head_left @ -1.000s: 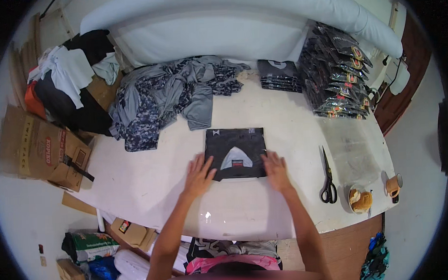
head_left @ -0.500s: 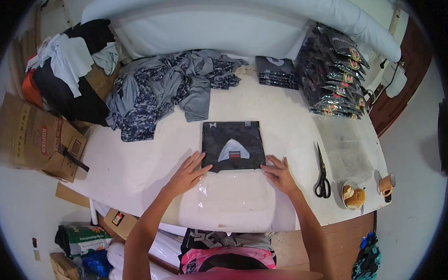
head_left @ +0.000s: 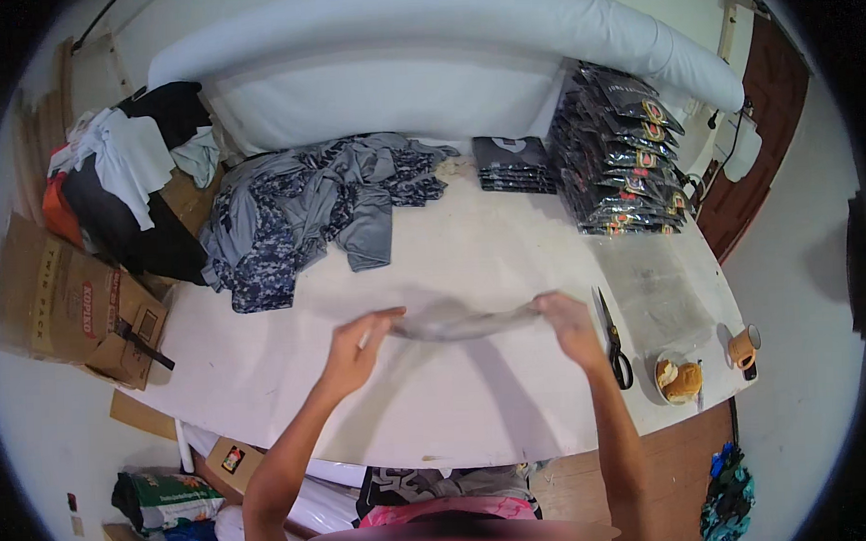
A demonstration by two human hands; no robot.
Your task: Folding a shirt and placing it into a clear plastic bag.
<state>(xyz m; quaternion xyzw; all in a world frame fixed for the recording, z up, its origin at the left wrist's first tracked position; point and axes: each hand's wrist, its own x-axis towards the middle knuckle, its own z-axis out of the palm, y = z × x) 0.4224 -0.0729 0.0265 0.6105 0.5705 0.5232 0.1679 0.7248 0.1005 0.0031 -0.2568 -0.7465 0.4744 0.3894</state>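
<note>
Between my hands, a folded dark shirt in a clear plastic bag point(head_left: 465, 325) is held up off the table, seen nearly edge-on and smeared by motion. My left hand point(head_left: 357, 348) pinches its left end with thumb and fingers. At the other end my right hand point(head_left: 569, 328) grips the package, its fingers blurred. Beneath them lies the white tabletop point(head_left: 428, 414). A pair of black-handled scissors point(head_left: 614, 345) rests to the right of my right hand.
A heap of grey and camouflage garments point(head_left: 307, 213) lies at the far left. Bagged garments point(head_left: 625, 159) are piled at the far right, beside a smaller stack point(head_left: 513, 165). A plate of bread point(head_left: 680, 378), a mug point(head_left: 744, 345) and clear plastic sheets point(head_left: 648, 287) occupy the right side. A cardboard box point(head_left: 76, 302) stands left.
The bagged shirt lay flat on the table under both hands. Now both hands have gripped it and lifted it, tilting it edge-on. The view has also shifted slightly.
</note>
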